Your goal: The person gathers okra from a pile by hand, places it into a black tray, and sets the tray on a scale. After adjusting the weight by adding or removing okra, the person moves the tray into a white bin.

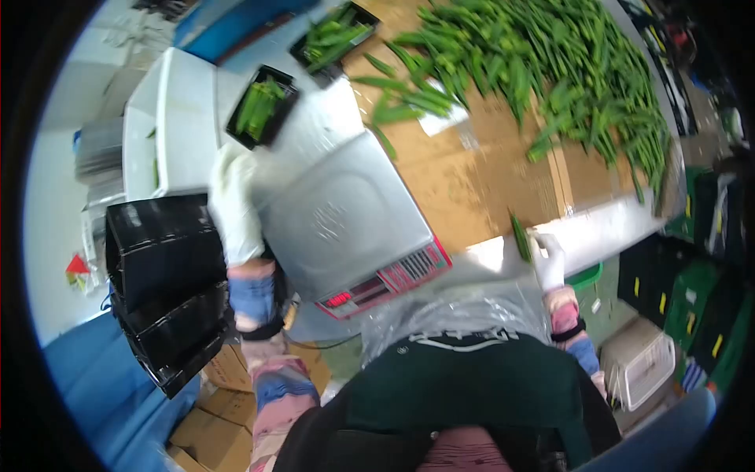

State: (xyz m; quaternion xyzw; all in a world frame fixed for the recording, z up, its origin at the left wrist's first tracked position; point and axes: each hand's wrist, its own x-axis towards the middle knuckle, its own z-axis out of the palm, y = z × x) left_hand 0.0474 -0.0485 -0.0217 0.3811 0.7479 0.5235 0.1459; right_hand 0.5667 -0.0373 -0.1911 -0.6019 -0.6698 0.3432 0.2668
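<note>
My right hand (548, 258), in a white glove, pinches a single green okra pod (520, 237) at the near edge of the cardboard. My left hand (234, 200), also in a white glove, is smeared by motion beside the left edge of the weighing scale (346, 212); its fingers do not show clearly. Just beyond it stands a black tray (233, 135) with okra pods (261, 108) inside. The scale's steel pan carries nothing, and red digits glow on its front panel.
A large okra heap (550, 63) covers the far part of the flattened cardboard (472, 185). Another filled black tray (370, 20) stands at the back. Stacked empty black trays (161, 256) are at the left, near a white bin (185, 118). A grey crate (641, 362) lies lower right.
</note>
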